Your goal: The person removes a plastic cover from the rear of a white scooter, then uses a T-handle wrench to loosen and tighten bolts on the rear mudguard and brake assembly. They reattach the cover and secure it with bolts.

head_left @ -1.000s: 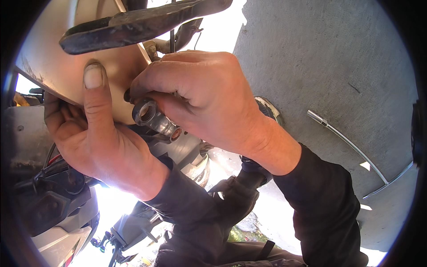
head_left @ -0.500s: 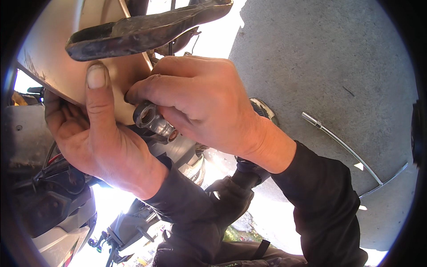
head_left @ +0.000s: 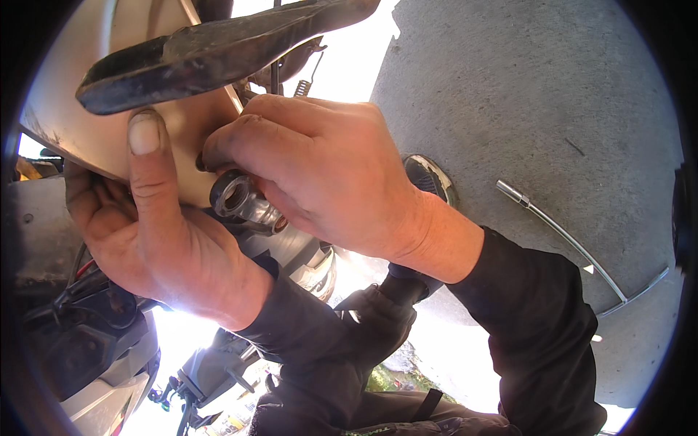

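My left hand [head_left: 167, 232] grips the lower edge of a beige, glossy body panel [head_left: 80, 109], thumb stretched up its face and fingers curled behind it. Against the same panel, my right hand [head_left: 327, 167] is closed in a pinch; its fingertips press close to the surface, and what they hold is hidden. A dark round bit shows at those fingertips, too small to name. Just under the right fingers sits a metal fitting with a black-rimmed round socket [head_left: 234, 195]. Above both hands stretches a long black plastic piece [head_left: 211, 65], scuffed along its side.
A T-handled socket wrench [head_left: 571, 236] lies on the grey concrete floor [head_left: 502, 94] to the right. My shoe [head_left: 429, 178] shows beyond my right wrist. Dark vehicle parts [head_left: 80, 320] fill the lower left, and a coil spring [head_left: 303, 88] hangs behind the right hand.
The panel, the long black piece and my left hand appear shifted slightly left. The right hand keeps its pinch at the panel, and the coil spring now shows more.
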{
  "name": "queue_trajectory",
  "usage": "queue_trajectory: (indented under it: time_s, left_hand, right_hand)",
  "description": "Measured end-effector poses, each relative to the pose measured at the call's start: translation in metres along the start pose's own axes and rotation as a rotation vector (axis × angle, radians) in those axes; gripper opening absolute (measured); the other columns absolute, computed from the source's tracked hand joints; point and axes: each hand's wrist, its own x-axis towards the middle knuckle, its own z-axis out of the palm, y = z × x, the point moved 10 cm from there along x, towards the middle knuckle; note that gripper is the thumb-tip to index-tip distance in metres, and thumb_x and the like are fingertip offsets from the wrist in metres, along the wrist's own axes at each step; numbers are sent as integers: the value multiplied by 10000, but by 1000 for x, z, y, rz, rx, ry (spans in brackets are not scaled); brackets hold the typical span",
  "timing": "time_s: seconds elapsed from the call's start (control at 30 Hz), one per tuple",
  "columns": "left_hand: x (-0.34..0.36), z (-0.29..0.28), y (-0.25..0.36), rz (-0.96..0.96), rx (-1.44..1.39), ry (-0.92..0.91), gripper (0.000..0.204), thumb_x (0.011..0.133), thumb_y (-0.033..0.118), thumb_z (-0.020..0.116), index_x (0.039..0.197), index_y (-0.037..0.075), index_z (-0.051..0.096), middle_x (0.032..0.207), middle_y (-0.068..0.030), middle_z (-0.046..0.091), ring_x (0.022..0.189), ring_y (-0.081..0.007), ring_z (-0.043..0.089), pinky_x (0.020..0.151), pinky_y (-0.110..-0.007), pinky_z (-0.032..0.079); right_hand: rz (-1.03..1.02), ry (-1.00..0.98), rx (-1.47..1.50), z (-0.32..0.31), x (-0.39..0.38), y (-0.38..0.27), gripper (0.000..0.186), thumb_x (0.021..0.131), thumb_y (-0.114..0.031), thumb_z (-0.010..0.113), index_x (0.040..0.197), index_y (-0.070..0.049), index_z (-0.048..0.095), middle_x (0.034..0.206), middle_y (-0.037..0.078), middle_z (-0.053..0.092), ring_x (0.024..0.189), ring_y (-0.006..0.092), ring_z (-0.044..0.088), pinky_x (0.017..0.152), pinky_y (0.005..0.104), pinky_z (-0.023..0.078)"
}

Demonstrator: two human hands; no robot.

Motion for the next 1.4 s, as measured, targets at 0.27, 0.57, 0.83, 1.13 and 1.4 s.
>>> queue_trajectory:
  time_s: [0.27, 0.57, 0.83, 1.13, 1.4]
  left_hand:
    - [0, 2, -2, 3, -25, -8, 504, 952, 104, 674, 1346, -166, 514, 1241, -260, 671, 1126, -319, 700, 1027, -379, 571]
    - [-3, 1, -4, -9, -49, -33, 505, 952, 84, 673, 1359, -162, 503, 1269, -262, 662, 1139, -316, 698, 1040, -383, 567]
    - [-3, 2, -3, -6, -66, -9, 507, 935, 58, 683, 1353, -164, 502, 1259, -269, 665, 1134, -322, 701, 1053, -380, 554]
    - [1, 6, -5, -19, -135, -46, 570, 883, 55, 759, 1315, -195, 485, 1215, -271, 665, 1103, -307, 698, 1006, -358, 570]
    - [4, 2, -6, -14, -105, -42, 591, 878, 70, 775, 1312, -200, 479, 1210, -280, 664, 1096, -313, 702, 997, -362, 583]
  right_hand:
    - [-29, 71, -46, -3, -5, -3, 81, 784, -172, 690, 814, -145, 620, 751, -5, 571, 672, 179, 659, 484, 314, 514]
    - [-73, 63, -56, -6, -4, -4, 80, 767, -160, 692, 795, -142, 620, 760, -2, 566, 659, 180, 658, 485, 312, 516]
    - [26, 20, 15, -3, -1, 7, 116, 744, -156, 720, 775, -115, 615, 763, 20, 605, 643, 232, 665, 503, 352, 521]
    - [34, -169, -17, 3, 7, 7, 103, 769, -132, 717, 830, -93, 643, 814, 48, 650, 698, 289, 695, 565, 382, 547]
    - [68, -148, 8, 5, 6, 11, 164, 803, -169, 741, 904, -81, 647, 789, 58, 670, 703, 304, 699, 580, 394, 553]
